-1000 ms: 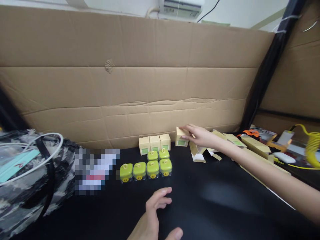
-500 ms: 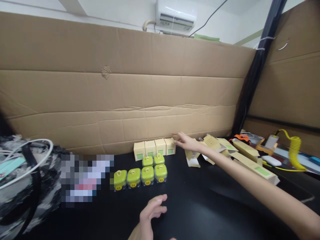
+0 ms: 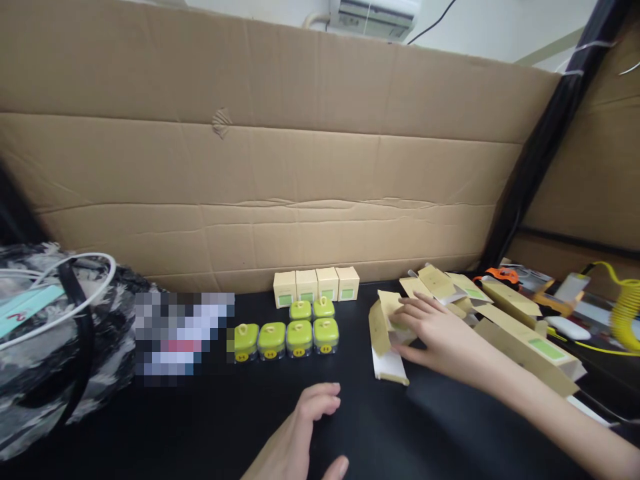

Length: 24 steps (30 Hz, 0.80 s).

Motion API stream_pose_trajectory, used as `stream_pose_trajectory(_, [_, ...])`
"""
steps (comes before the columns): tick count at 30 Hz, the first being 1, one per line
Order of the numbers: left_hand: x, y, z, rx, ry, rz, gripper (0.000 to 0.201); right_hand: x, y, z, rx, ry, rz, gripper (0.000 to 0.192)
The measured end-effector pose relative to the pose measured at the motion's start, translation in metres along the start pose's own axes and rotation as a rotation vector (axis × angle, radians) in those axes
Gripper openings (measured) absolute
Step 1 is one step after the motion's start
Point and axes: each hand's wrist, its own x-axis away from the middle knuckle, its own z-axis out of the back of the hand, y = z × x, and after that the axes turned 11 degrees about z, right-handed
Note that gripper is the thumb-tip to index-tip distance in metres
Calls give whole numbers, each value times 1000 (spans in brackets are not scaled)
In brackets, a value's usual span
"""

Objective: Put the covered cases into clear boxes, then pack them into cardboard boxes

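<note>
My right hand [image 3: 425, 327] has its fingers and thumb around a small opened cardboard box [image 3: 380, 327], cream-coloured with flaps spread; part of it is hidden behind the fingers. Low in the middle of the view is my left hand [image 3: 305, 427], with thumb and fingers apart and nothing in them. Beyond it, several clear containers with lime-green looped lids [image 3: 299, 333] stand in a front row, and two more lids [image 3: 323, 308] show behind. Against these stands a row of closed cream boxes [image 3: 285, 291] with green labels.
Other opened boxes [image 3: 530, 333] lie piled at the right. Past them are an orange object [image 3: 503, 275], a white mouse-like object [image 3: 569, 328] and a coiled yellow cord [image 3: 627, 313]. A black-and-white bundle [image 3: 100, 353] sits left. A cardboard wall [image 3: 300, 167] closes the back.
My right hand has come down from the row of closed boxes onto the opened box, which now lies closer to me. The camera has tilted down. My left hand remains low in the middle.
</note>
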Motion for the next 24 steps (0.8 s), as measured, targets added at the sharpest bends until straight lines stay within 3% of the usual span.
stream_pose_trajectory(4, [0,-8,1,-163,-7,-86,61,12,-44,27,-124,-42,72,19])
stream_pose_trajectory(9, [-2,-20,-1,-226,-111,-255,85,17,-77,44,-515,-57,171,39])
stream_pose_trajectory(13, [2,-7,-5,-381,-67,-226,48,21,-81,38,-516,-15,303,25])
stream_pose_trajectory(18, [3,13,0,-442,57,-183,32,23,-77,26,-329,-97,594,26])
stream_pose_trajectory(20, [3,8,4,-435,9,-204,37,23,-76,18,-320,-83,652,30])
stream_pose_trajectory(24, [8,-13,5,-202,-160,-230,56,28,-79,-2,-378,6,637,32])
